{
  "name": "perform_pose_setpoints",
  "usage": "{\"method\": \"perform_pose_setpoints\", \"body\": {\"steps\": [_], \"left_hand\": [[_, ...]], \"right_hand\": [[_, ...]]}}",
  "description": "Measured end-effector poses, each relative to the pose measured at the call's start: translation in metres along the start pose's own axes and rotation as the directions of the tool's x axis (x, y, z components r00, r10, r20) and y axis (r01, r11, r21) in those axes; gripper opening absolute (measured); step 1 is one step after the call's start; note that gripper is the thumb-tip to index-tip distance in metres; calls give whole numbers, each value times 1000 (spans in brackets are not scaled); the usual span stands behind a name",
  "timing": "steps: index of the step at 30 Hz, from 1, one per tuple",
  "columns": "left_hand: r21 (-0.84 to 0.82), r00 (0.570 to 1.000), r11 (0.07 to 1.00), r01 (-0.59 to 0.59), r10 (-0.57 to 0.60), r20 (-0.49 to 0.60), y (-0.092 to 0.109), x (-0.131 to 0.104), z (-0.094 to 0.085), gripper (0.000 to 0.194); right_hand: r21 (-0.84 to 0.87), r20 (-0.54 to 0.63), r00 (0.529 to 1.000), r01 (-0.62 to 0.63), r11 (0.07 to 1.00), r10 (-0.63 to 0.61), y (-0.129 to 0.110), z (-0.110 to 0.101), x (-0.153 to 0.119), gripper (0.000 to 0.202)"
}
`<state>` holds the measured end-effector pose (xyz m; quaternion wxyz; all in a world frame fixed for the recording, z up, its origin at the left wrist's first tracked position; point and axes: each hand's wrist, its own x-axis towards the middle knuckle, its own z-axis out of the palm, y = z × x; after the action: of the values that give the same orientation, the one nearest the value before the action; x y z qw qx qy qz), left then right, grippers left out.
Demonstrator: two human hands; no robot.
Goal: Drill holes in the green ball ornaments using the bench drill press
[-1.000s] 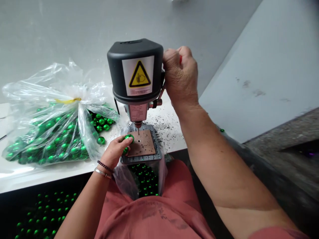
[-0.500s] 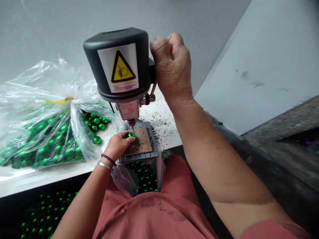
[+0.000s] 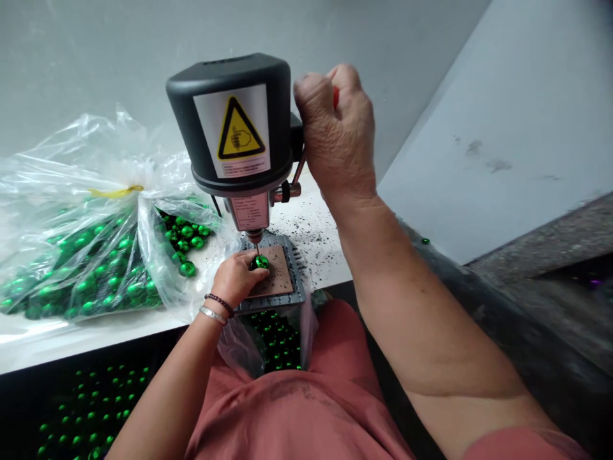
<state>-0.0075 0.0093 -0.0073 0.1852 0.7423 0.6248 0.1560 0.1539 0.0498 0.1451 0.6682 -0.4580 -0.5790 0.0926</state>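
Note:
My left hand (image 3: 238, 276) pinches a shiny green ball (image 3: 261, 262) between thumb and fingers, over a brown board (image 3: 278, 275) on the grey base of a bench drill press (image 3: 230, 128). Right above the ball is the thin drill bit (image 3: 258, 248); whether its tip has entered the ball I cannot tell. High on the right, my right hand (image 3: 338, 134) is closed round the press's feed lever, whose red grip (image 3: 336, 97) shows between the fingers. A warning label with a yellow triangle faces me on the black housing.
A clear plastic bag (image 3: 138, 223) of green balls lies on the white table (image 3: 29, 358) at left, its mouth open toward the press. Dark shavings litter the table. Below the base, another bag (image 3: 239, 345) holds green balls. More green balls (image 3: 90, 415) sit low at left.
My left hand has shifted slightly right with the green ball, which is now under the bit. My right hand stays on the lever. The whole view has shifted a little.

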Motion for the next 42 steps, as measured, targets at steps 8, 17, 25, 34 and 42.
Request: {"method": "perform_pose_setpoints", "body": {"steps": [8, 17, 25, 34, 42], "left_hand": [[8, 999, 999, 33, -33, 1, 3, -3, 1, 34], [67, 998, 996, 56, -55, -11, 4, -5, 3, 35], [90, 998, 994, 59, -60, 1, 6, -7, 2, 32], [66, 998, 996, 63, -62, -12, 6, -8, 2, 29], [47, 997, 997, 65, -62, -50, 6, -9, 4, 32]], "right_hand": [[-110, -27, 983, 179, 978, -183, -10, -28, -50, 19], [-324, -17, 957, 269, 907, -290, 8, -36, -94, 8], [-279, -105, 954, 243, 929, -282, 22, -28, -110, 5], [-176, -170, 953, 220, 959, -250, 36, -20, -122, 2], [-120, -171, 941, 274, 954, -291, 36, -18, -122, 2]]}}
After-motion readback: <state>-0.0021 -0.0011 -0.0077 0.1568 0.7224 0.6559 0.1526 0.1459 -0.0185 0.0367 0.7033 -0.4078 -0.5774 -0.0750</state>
